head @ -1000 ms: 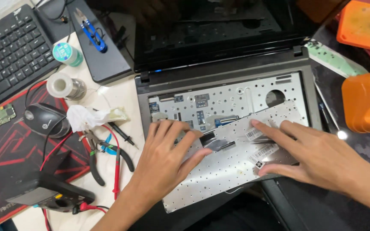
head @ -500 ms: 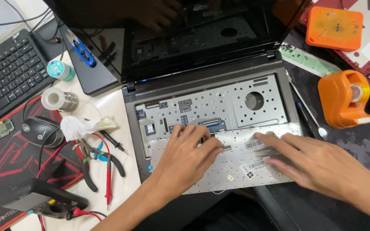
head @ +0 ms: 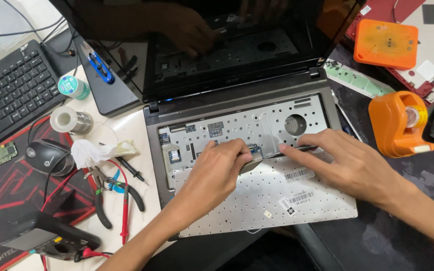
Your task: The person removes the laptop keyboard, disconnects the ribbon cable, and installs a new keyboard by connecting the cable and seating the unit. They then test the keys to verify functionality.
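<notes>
Your cluttered workbench (head: 131,130) holds an open laptop (head: 237,108) with its keyboard panel (head: 272,198) flipped face-down over the palm rest. Your left hand (head: 214,173) pinches the ribbon cable (head: 251,161); your right hand (head: 350,165), fingers spread, presses the panel's upper edge.

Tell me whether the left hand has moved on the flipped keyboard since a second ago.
Yes. The left hand has slid from the middle of the flipped keyboard up to its top edge, toward the laptop's open tray; its fingertips now pinch at the ribbon connector there.
</notes>
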